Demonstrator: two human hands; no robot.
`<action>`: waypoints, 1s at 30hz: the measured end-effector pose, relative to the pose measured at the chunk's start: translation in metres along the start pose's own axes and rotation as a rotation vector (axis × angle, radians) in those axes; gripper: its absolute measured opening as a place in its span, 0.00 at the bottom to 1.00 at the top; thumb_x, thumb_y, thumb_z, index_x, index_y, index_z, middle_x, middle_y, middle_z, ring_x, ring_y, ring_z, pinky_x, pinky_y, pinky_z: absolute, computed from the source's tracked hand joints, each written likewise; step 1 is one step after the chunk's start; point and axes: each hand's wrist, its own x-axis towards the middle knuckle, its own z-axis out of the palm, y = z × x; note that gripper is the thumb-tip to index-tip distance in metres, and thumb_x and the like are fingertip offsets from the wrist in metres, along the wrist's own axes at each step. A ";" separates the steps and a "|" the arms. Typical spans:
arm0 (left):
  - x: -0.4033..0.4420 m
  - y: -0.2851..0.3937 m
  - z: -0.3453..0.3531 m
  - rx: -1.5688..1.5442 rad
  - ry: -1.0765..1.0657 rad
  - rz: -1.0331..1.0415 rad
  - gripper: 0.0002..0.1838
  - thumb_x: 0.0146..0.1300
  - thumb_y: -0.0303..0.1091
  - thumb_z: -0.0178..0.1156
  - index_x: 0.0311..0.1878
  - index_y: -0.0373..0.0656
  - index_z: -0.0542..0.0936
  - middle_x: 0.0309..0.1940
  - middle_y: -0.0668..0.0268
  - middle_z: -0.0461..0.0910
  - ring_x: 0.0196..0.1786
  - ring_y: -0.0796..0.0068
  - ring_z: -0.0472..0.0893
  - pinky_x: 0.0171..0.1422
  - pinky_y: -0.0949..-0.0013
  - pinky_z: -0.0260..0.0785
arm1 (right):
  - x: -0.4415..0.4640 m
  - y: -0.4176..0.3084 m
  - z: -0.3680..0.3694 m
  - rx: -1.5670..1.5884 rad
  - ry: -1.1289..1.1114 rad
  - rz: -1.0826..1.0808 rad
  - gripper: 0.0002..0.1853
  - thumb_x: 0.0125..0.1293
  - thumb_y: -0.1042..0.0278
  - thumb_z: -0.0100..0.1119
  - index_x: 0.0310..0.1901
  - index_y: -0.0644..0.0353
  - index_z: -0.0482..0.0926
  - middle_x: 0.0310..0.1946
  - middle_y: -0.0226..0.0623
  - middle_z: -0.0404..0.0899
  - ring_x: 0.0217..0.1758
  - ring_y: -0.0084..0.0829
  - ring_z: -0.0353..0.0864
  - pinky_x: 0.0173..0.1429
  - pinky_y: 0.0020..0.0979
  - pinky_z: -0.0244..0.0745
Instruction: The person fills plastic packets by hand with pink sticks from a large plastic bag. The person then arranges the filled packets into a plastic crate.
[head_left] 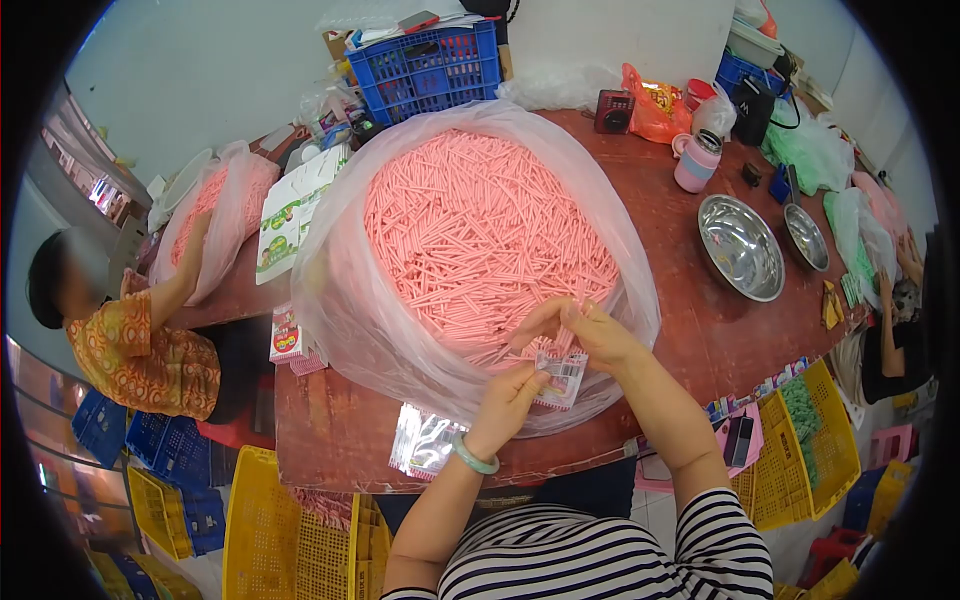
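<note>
A W-like mark shows on the black case (754, 112) at two o'clock. Print on the packet (564, 380), between four and five, is too small to read.

The left hand (508, 400) covered part of the packet (564, 380), its print too small to read. The right hand (602, 338) hid some pink sticks (480, 220). The right edge cut off a co-worker (910, 350).

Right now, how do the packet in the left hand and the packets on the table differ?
The held packet is pinched in the left hand; the loose packets lie on the table. The held packet is single; the loose packets lie several together. Both look shiny.
</note>
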 end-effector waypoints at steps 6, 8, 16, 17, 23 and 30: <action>0.003 -0.014 0.003 -0.018 0.070 -0.012 0.13 0.72 0.34 0.53 0.33 0.34 0.77 0.26 0.70 0.73 0.33 0.82 0.69 0.38 0.76 0.63 | -0.009 -0.009 -0.007 -0.285 -0.109 0.008 0.35 0.70 0.38 0.45 0.58 0.68 0.75 0.57 0.47 0.76 0.65 0.40 0.70 0.71 0.41 0.59; 0.006 -0.017 0.006 -0.039 0.127 0.045 0.12 0.71 0.32 0.53 0.33 0.34 0.75 0.24 0.64 0.69 0.29 0.73 0.68 0.36 0.69 0.61 | -0.011 -0.015 -0.011 -0.456 -0.195 0.042 0.36 0.71 0.39 0.46 0.64 0.67 0.69 0.64 0.46 0.70 0.70 0.39 0.65 0.73 0.39 0.55; 0.024 -0.001 0.011 0.047 0.170 0.170 0.10 0.69 0.31 0.55 0.35 0.35 0.78 0.27 0.62 0.72 0.31 0.68 0.72 0.38 0.69 0.64 | -0.014 -0.020 -0.017 -0.249 -0.150 0.173 0.35 0.75 0.43 0.39 0.73 0.63 0.56 0.69 0.43 0.64 0.73 0.33 0.59 0.75 0.35 0.50; 0.025 0.003 0.010 0.060 0.169 0.183 0.10 0.69 0.31 0.55 0.35 0.35 0.79 0.27 0.61 0.72 0.31 0.68 0.72 0.39 0.69 0.64 | -0.013 -0.021 -0.019 -0.250 -0.137 0.153 0.36 0.75 0.42 0.39 0.73 0.63 0.55 0.70 0.44 0.63 0.73 0.33 0.59 0.75 0.35 0.50; 0.029 0.003 0.007 0.055 0.117 0.188 0.10 0.69 0.32 0.55 0.35 0.36 0.80 0.26 0.62 0.72 0.30 0.69 0.71 0.38 0.69 0.63 | -0.006 -0.043 -0.008 -0.377 -0.038 0.195 0.37 0.75 0.42 0.40 0.73 0.63 0.54 0.70 0.47 0.61 0.74 0.34 0.58 0.75 0.35 0.52; 0.029 0.007 0.003 0.071 0.143 0.190 0.09 0.70 0.31 0.55 0.38 0.35 0.80 0.27 0.66 0.74 0.30 0.76 0.70 0.37 0.72 0.63 | -0.008 -0.038 -0.011 -0.403 -0.011 0.097 0.35 0.74 0.47 0.47 0.74 0.58 0.52 0.71 0.47 0.59 0.76 0.35 0.54 0.75 0.36 0.52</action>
